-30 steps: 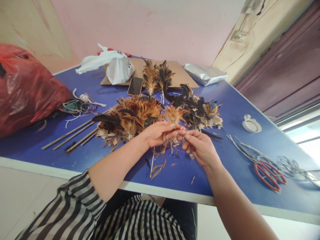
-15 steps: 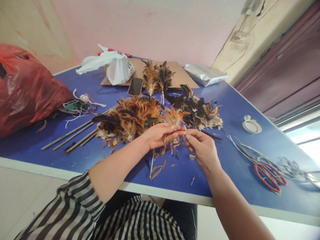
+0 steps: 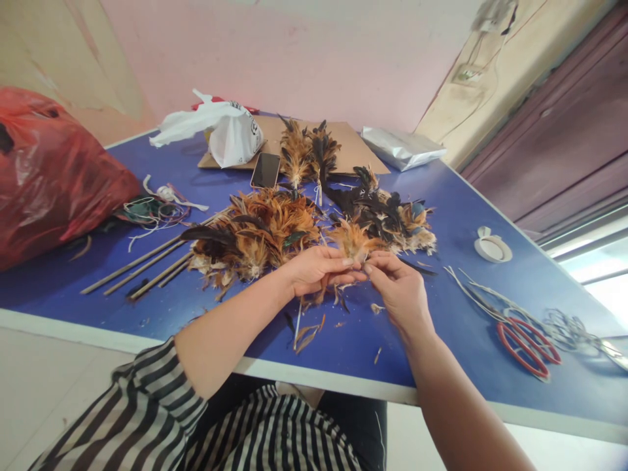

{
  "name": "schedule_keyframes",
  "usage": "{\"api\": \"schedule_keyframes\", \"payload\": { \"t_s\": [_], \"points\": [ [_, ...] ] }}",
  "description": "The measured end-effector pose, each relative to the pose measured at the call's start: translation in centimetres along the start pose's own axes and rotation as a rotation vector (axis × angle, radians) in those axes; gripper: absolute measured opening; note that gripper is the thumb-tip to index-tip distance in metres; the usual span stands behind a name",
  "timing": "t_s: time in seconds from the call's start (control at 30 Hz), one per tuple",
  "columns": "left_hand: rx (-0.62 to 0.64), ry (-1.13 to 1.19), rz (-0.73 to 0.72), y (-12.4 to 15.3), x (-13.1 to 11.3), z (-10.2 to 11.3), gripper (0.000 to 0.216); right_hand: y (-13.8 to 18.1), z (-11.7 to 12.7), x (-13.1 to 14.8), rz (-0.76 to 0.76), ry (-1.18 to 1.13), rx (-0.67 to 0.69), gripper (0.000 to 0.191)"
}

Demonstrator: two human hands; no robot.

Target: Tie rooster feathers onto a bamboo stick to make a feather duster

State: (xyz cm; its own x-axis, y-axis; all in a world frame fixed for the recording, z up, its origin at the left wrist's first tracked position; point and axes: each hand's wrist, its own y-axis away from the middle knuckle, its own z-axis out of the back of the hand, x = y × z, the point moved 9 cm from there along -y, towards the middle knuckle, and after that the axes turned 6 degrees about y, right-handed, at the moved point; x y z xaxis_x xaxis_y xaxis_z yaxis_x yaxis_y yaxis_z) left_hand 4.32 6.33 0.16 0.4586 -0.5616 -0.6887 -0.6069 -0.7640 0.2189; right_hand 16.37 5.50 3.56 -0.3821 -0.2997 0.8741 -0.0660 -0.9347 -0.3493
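Blue table, feather piles either side: your left hand pinches the tuft low, your right hand at its base, hold unclear; best keep pressure light, base gathered.

small feather tuft, soft tan and orange-brown, fluffy, plumes fanned toward the far side, base hidden in the fingers, raised above the near middle of the desk
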Motion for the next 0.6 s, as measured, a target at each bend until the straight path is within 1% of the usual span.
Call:
{"api": "schedule_keyframes", "payload": {
  "t_s": [0.17, 0.23, 0.3, 0.37, 0.43, 0.6],
  "points": [
    [0.021, -0.002, 0.024, -0.1, 0.4, -0.1, 0.019, 0.0, -0.2, 0.6, 0.027, 0.013, 0.013, 0.008],
    [0.016, -0.003, 0.027, -0.2, 0.5, 0.1, 0.017, 0.1, -0.2, 0.7, 0.016, 0.004, 0.010, 0.006],
    [0.009, -0.004, 0.025, -0.2, 0.5, 0.3, 0.016, 0.2, -0.4, 0.0, -0.068, -0.073, 0.030, 0.007],
    [0.009, -0.008, 0.026, -0.3, 0.5, 0.4, 0.015, 0.4, -0.7, -1.1, -0.196, -0.206, 0.061, 0.011],
    [0.015, -0.015, 0.036, -0.2, 0.5, 0.4, 0.014, 0.5, -1.0, -1.8, -0.294, -0.343, 0.076, 0.014],
    [0.041, -0.030, 0.061, -0.2, 0.7, 0.3, 0.010, 0.3, -0.2, -1.8, -0.376, -0.590, 0.047, 0.013]
  ]
}}
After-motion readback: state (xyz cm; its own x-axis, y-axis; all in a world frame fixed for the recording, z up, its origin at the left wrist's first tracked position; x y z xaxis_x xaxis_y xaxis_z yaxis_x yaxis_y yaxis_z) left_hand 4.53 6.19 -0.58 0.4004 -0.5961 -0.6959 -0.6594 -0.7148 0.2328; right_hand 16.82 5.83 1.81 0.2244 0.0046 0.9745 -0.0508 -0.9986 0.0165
